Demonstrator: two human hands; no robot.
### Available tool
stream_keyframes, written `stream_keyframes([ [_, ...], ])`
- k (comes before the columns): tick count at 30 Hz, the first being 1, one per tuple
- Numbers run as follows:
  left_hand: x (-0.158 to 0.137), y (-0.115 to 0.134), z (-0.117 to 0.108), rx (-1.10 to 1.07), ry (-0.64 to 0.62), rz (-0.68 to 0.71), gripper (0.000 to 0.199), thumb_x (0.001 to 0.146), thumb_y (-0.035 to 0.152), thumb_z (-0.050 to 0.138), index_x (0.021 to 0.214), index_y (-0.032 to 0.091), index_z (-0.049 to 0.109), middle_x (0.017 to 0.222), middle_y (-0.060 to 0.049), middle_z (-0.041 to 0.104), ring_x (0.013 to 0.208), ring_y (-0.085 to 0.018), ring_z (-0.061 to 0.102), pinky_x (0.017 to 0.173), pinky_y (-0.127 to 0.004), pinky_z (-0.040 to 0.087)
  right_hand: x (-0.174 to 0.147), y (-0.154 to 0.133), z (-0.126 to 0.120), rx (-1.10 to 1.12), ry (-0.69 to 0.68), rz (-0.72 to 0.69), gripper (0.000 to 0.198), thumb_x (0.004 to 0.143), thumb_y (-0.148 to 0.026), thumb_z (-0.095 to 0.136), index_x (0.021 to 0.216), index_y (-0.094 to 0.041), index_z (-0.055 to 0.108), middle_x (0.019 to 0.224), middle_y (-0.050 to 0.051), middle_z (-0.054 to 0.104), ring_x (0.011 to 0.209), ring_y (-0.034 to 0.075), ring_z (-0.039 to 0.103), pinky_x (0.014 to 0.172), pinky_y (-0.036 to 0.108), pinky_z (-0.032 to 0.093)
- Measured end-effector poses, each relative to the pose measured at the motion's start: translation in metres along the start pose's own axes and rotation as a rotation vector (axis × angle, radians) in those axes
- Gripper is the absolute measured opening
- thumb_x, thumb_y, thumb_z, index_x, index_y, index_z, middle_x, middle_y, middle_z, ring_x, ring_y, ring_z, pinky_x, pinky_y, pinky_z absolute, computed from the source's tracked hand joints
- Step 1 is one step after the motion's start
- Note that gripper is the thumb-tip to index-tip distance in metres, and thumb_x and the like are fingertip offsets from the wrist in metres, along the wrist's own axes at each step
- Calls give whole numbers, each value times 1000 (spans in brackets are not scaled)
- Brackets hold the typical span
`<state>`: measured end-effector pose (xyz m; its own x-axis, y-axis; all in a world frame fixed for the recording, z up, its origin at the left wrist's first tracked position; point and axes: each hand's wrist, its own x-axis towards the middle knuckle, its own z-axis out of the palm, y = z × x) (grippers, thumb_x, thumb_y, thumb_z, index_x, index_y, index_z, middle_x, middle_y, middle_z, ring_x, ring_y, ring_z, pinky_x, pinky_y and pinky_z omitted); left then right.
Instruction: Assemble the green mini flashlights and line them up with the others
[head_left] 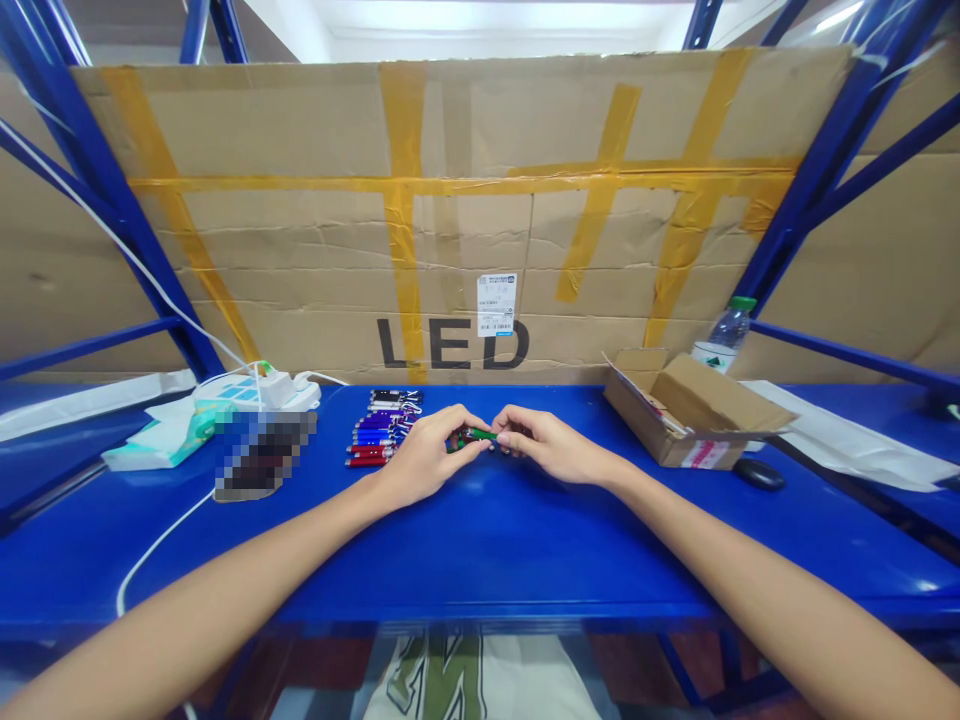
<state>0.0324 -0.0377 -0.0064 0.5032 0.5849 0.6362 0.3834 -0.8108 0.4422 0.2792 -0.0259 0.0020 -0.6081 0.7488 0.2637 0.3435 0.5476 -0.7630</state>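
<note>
A slim green keychain flashlight [480, 435] is pinched between my two hands over the middle of the blue table. My left hand [431, 450] has its thumb and fingers closed on the left end, which they partly hide. Closed on the right end, my right hand [551, 440] has its fingertips curled around it. More small items lie under and behind the fingers, too covered to make out. Beside my left hand, several similar keychain flashlights [367, 437] lie in a column, coloured black, white, purple, blue and red, with metal clips at their right ends.
An open cardboard box [660, 425] stands at the right, with a black computer mouse [759, 474] and a green-capped bottle [727, 335] near it. At the left are a tissue pack [161, 440], a white power strip [277, 390] with cables, and a pixelated object [262, 455]. Taped cardboard [322, 270] walls the back.
</note>
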Motion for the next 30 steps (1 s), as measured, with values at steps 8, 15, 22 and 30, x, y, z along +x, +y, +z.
stream_keyframes([
  [8, 1, -10, 3, -31, -61, -120, 13, 98, 31, 75, 102, 19, 73, 96, -3, 77, 81, -18, 69, 75, -28, 52, 0, -1, -4, -254, 26, -16, 11, 104, -30, 54, 103, -21, 60, 92, 3, 69, 80, 18, 59, 75, 30, 43],
  [15, 2, -12, -1, 50, -73, -67, 13, 101, 31, 71, 104, 19, 74, 97, -3, 76, 83, -19, 68, 78, -29, 51, -2, -3, -4, -294, 21, -33, 16, 109, -32, 49, 101, -22, 59, 94, 3, 71, 82, 19, 62, 77, 30, 43],
  [22, 3, -12, -3, 83, -87, -50, 14, 105, 32, 67, 108, 21, 74, 95, -3, 73, 82, -18, 64, 80, -31, 50, -3, -7, -2, -319, 30, -36, 21, 110, -36, 47, 101, -22, 61, 96, 4, 73, 82, 19, 63, 77, 31, 44],
  [30, 4, -15, -5, 165, -93, -75, 17, 106, 36, 64, 109, 23, 73, 102, -4, 75, 94, -23, 66, 87, -36, 52, -1, -9, -10, -421, 163, -9, 24, 109, -37, 44, 96, -22, 58, 89, 3, 71, 78, 19, 62, 74, 30, 42],
])
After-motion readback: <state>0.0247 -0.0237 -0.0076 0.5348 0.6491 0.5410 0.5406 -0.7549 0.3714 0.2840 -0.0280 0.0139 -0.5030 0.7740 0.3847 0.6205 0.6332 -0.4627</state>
